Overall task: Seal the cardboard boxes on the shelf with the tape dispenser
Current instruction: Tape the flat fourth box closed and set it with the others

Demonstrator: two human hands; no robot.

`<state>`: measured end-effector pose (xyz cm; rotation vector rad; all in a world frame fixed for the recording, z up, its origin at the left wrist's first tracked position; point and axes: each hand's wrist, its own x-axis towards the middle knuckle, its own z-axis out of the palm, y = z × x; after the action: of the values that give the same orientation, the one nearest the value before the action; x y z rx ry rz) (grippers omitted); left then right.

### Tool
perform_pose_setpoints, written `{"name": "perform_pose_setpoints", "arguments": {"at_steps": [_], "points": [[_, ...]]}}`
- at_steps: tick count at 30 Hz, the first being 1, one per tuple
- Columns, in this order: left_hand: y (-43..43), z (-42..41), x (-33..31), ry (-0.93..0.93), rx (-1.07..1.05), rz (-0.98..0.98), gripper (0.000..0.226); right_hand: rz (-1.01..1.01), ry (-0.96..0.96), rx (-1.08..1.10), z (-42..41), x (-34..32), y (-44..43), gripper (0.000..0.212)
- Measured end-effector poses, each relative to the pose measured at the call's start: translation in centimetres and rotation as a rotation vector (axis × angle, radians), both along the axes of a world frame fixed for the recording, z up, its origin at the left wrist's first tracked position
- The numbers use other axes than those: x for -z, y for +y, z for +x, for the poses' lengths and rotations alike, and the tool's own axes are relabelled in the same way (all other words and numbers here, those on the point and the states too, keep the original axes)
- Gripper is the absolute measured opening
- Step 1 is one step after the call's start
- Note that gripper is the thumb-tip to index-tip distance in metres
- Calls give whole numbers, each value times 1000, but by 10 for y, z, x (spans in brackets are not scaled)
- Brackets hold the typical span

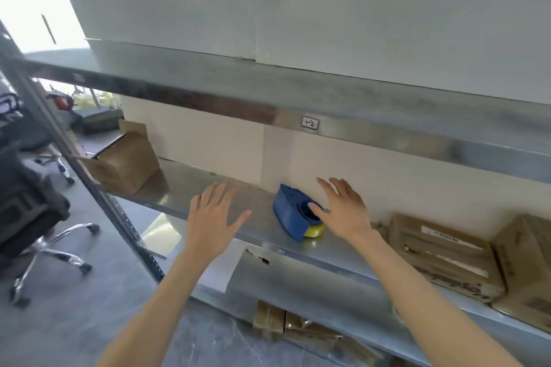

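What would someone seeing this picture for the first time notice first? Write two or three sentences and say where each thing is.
The eye lands on the blue tape dispenser with its yellow roll, lying mid-shelf on the metal shelf. Both open hands reach toward it: the right hand is at its right side, the left hand hovers just left of it. Cardboard boxes flank the scene, one open box far left, two boxes at right.
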<state>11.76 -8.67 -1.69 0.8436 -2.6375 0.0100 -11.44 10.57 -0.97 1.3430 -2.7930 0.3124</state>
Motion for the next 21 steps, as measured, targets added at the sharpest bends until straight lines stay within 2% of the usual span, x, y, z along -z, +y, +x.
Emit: {"name": "perform_pose_setpoints", "arguments": {"at_steps": [12,16,21], "points": [[-205,136,-4,67,-123,-24,76,-95,-127,-111,117,-7,-222,67],[-255,161,-3,92,-201,23,77,-76,-145,-151,146,-9,-276,65],[-307,173,3,99,-287,90,68,-76,-152,-221,157,-14,-339,62]]}}
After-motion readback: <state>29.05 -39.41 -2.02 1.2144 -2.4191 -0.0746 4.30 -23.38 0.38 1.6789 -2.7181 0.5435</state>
